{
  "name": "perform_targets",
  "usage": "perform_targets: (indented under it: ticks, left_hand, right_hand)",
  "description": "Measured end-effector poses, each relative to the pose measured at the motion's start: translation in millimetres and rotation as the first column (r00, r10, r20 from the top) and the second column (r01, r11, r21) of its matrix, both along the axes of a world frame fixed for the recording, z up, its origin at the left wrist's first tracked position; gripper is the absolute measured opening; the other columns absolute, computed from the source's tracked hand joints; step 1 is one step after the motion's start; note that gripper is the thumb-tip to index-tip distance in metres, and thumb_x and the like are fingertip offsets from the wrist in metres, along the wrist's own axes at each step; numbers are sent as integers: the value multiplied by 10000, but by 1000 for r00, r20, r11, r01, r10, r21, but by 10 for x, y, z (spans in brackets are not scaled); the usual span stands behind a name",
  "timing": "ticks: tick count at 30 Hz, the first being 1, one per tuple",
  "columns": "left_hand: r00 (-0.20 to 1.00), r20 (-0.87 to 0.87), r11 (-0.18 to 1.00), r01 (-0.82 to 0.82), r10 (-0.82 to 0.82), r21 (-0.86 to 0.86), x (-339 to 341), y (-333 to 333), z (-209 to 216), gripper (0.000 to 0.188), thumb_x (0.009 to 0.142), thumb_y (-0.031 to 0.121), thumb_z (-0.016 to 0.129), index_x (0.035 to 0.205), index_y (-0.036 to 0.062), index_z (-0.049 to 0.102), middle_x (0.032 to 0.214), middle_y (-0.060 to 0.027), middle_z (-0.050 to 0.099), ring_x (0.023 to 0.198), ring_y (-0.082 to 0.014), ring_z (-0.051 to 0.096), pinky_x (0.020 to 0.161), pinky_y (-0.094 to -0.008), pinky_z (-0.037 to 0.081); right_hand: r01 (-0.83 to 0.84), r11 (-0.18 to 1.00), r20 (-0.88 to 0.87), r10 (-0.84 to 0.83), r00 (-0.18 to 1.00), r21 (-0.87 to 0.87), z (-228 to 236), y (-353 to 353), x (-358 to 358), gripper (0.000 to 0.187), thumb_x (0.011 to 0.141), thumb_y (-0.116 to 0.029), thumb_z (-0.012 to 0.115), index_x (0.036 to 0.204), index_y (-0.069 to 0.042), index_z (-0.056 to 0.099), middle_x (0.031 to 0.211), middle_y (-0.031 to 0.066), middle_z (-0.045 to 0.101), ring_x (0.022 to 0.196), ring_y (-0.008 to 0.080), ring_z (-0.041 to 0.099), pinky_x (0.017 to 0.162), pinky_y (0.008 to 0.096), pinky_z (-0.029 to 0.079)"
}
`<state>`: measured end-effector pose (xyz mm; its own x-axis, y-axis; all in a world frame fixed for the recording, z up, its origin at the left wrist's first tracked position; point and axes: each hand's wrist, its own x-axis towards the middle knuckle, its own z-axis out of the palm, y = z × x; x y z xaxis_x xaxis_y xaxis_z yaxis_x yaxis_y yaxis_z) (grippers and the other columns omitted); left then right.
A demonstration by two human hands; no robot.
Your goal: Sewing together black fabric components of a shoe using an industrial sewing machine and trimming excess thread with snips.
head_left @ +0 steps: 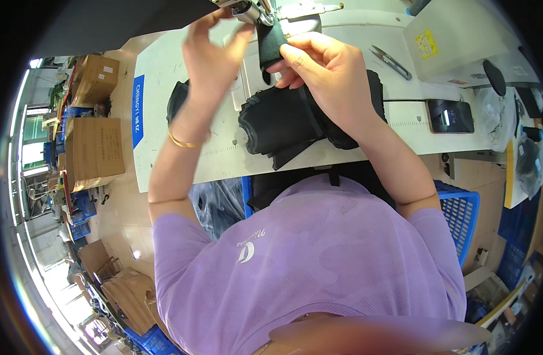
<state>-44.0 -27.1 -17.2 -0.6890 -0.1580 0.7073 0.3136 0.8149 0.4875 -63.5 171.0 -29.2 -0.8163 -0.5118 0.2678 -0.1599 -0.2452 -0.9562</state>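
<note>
A black fabric piece (270, 44) stands at the metal head of a sewing machine (255, 12) at the top of the view. My right hand (325, 71) pinches its right edge. My left hand (215, 50) is raised at its left side, fingers curled against the fabric near the machine's presser foot; whether it grips is unclear. Below both hands lies a bundle of black fabric pieces (283, 124) on the white sewing table (165, 118). A gold bangle sits on my left wrist.
Small thread snips (391, 61) lie on the table to the right. A black phone-like device (449, 115) rests further right. A blue plastic crate (461, 213) stands by my right side. Cardboard boxes (94, 148) are stacked at the left.
</note>
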Motion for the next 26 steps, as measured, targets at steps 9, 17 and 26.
perform_targets:
  ticks: [9, 17, 26]
  left_hand:
    - [957, -212, 956, 139, -197, -260, 239, 250, -93, 415, 669, 86, 821, 1043, 44, 646, 1068, -95, 638, 952, -255, 602, 836, -340, 441]
    - [955, -241, 963, 112, -173, -246, 318, 349, -106, 343, 675, 29, 789, 996, 63, 673, 980, -81, 635, 894, -258, 599, 764, -333, 468]
    - [987, -96, 988, 136, -130, 66, 375, 378, -57, 293, 706, 51, 817, 974, 65, 701, 951, -51, 661, 893, -179, 621, 790, -299, 501]
  right_hand:
    - [106, 993, -157, -97, 983, 49, -74, 65, 49, 220, 912, -162, 622, 1022, 21, 674, 835, 103, 733, 757, 151, 719, 695, 273, 557]
    - [121, 990, -221, -101, 970, 79, -27, 67, 37, 200, 920, -161, 601, 985, 11, 681, 805, 98, 729, 723, 154, 719, 659, 267, 548]
    - [72, 994, -207, -54, 977, 81, -37, 73, 4, 167, 926, -146, 595, 948, -12, 692, 777, 60, 730, 695, 121, 701, 636, 240, 533]
